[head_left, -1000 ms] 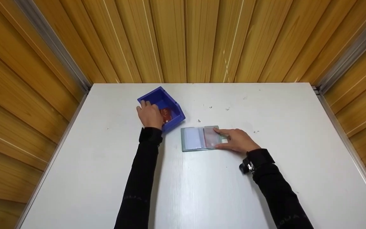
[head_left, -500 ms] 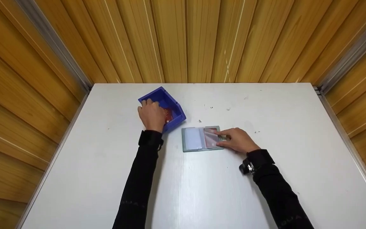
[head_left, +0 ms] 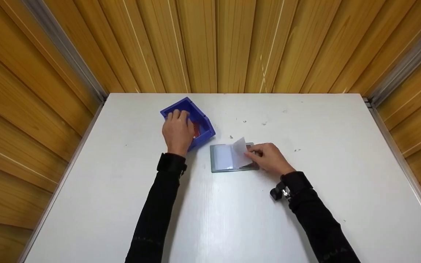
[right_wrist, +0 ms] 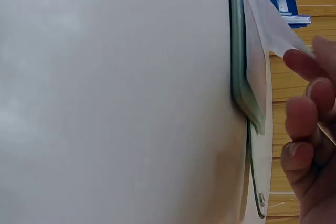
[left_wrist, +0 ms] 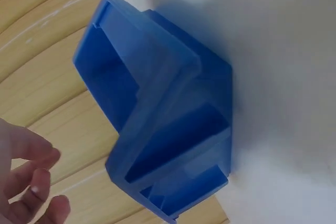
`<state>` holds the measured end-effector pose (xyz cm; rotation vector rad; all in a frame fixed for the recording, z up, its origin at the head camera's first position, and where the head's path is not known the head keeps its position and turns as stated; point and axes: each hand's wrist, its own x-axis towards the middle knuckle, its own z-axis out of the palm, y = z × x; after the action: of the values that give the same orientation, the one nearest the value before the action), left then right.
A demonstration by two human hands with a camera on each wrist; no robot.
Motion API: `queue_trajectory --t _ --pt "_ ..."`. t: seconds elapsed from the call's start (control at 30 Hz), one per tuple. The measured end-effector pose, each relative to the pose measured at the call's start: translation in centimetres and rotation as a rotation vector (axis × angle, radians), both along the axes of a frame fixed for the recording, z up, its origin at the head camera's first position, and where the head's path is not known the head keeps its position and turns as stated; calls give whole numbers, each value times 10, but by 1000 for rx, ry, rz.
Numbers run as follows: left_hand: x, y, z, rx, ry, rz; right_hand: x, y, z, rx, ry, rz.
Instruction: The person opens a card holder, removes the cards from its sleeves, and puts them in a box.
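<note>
A small card holder (head_left: 212, 160) with a green cover lies open on the white table, its clear sleeves showing. My right hand (head_left: 270, 157) pinches the free edge of one sleeve (head_left: 239, 153) between thumb and finger, and that sleeve stands lifted from the right side. In the right wrist view the sleeve (right_wrist: 275, 27) stretches up to the fingertips. My left hand (head_left: 177, 135) is over the blue bin (head_left: 207, 136); in the left wrist view its fingers are loosely curled with nothing in them, apart from the bin. Inside the bin shows a red card (head_left: 196, 129), partly hidden by the hand.
The white table (head_left: 323, 146) carries a few small dark marks. Wood-patterned panels (head_left: 214, 47) rise behind it and on both sides. A strap with a metal snap (right_wrist: 262, 199) hangs off the card holder's edge in the right wrist view.
The right hand has lifted the sleeve, which lay flat over the red-edged right side before, and turned it up to the left. The left hand has shifted slightly right over the bin.
</note>
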<state>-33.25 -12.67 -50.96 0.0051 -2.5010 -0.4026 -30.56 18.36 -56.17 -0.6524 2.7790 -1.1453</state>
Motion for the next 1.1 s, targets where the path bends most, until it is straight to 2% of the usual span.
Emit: queue_trajectory --t 0.13,0.2,0.27,0.33,0.43,0.53,0.63,0.77,0.93,1.1 --pt "7 8 -1 29 47 -122 3 -8 1 -58 -38 69" --pt "12 14 -2 30 52 -202 4 -12 1 -45 -44 111" --pt "16 21 -2 1 28 -299 6 -16 1 -5 -49 140" --pt "21 28 -3 -54 -35 -407 7 -19 0 54 -55 155" --pt "25 37 -6 -158 -191 -568 7 -23 -2 138 -56 163" --pt "29 43 -14 -226 -367 -654 5 -23 -4 195 -23 159" --pt "34 44 -24 -263 -471 -668 2 -17 -6 223 10 133" --pt "39 45 -34 -303 -519 -658 -2 -3 -5 275 -37 64" --pt "41 45 -34 -317 -560 -615 -6 12 -6 340 -135 32" --pt "40 42 -31 -318 -599 -559 -11 18 -8 298 -177 41"
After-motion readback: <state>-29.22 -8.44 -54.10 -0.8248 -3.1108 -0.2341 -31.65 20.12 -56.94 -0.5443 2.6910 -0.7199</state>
